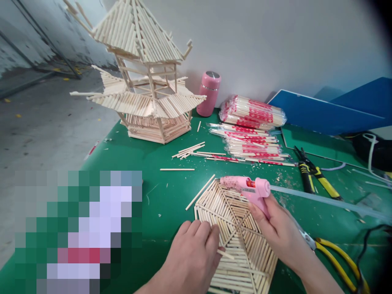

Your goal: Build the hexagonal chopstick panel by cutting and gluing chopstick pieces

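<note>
A pink hot glue gun (245, 185) is gripped at its handle by my right hand (280, 234). The nozzle is at the far corner of a flat polygonal panel (255, 249) built of thin wooden sticks, and a long translucent glue stick (324, 199) runs out of the gun's back. My left hand (194, 255) is closed over the panel's near left side. A short wooden stick (226, 254) pokes out from its thumb and fingertips. Another loose stick (200, 192) lies along the panel's upper left edge.
A stick-built pagoda model (147, 102) stands at the back left beside a pink flask (209, 94). Packaged chopsticks (252, 114) are piled near the wall. Wire strippers (317, 175) and yellow-handled pliers (339, 261) lie to the right. The lower left is pixelated.
</note>
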Action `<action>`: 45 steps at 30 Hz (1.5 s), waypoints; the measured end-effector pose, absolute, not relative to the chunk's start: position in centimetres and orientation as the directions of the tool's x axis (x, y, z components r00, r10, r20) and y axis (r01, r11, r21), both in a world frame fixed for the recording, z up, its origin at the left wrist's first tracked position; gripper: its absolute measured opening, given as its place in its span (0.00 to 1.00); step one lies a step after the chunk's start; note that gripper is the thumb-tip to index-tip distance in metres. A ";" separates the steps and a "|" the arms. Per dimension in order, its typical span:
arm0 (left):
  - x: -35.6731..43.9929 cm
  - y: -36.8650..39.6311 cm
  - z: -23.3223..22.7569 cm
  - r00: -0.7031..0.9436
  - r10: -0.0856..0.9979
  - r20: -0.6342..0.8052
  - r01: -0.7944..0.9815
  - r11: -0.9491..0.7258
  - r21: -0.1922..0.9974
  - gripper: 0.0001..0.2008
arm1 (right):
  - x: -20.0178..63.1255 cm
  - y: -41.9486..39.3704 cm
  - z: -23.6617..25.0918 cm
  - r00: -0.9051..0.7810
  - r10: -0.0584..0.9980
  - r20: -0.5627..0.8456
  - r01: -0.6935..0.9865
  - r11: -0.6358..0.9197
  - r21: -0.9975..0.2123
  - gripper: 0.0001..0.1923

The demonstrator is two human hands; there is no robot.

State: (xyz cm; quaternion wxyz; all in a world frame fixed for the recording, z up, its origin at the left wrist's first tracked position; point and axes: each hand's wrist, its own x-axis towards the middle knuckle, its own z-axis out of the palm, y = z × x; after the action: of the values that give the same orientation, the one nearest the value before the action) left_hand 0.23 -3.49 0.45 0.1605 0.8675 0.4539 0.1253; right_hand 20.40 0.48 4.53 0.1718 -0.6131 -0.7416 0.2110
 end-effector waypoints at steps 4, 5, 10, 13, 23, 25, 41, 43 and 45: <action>0.2 -3.5 0.5 0.551 0.831 0.075 0.746 -0.530 0.402 0.11 | 20.3 0.5 4.5 -0.177 0.984 -0.020 0.838 0.140 -0.527 0.14; 0.2 -3.5 0.5 0.551 0.832 0.072 0.746 -0.529 0.404 0.11 | 20.3 0.5 4.5 -0.182 0.983 -0.022 0.835 0.143 -0.531 0.14; 0.2 -3.5 0.6 0.558 0.827 0.065 0.750 -0.536 0.388 0.11 | 19.7 -0.1 4.8 -0.259 0.964 -0.063 0.787 0.174 -0.592 0.13; 0.2 -3.5 0.7 0.564 0.823 0.065 0.749 -0.543 0.379 0.10 | 19.5 -0.1 5.1 -0.270 0.960 -0.078 0.783 0.172 -0.598 0.12; 0.3 -3.5 0.5 0.549 0.830 0.101 0.750 -0.542 0.379 0.10 | 20.1 0.7 5.5 -0.205 0.978 -0.044 0.770 0.133 -0.624 0.13; 0.3 -3.4 0.5 0.550 0.830 0.093 0.751 -0.540 0.380 0.10 | 20.0 0.7 5.7 -0.213 0.975 -0.054 0.761 0.131 -0.636 0.14; 0.3 -3.4 0.5 0.561 0.827 0.049 0.746 -0.530 0.403 0.10 | 21.0 0.6 3.9 -0.202 0.979 -0.040 0.811 0.144 -0.567 0.14; 0.3 -3.4 0.6 0.557 0.829 0.048 0.750 -0.526 0.400 0.10 | 21.0 0.4 3.9 -0.209 0.977 -0.043 0.817 0.150 -0.557 0.14; 0.3 -3.4 0.7 0.559 0.828 0.046 0.749 -0.528 0.400 0.10 | 20.9 0.3 4.0 -0.210 0.977 -0.043 0.820 0.152 -0.552 0.14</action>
State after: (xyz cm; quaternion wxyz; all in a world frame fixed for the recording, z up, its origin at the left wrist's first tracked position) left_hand 0.31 -3.43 0.66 0.1701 0.8663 0.4552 0.1159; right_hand 20.88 0.32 3.95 0.1654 -0.6063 -0.7407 0.2375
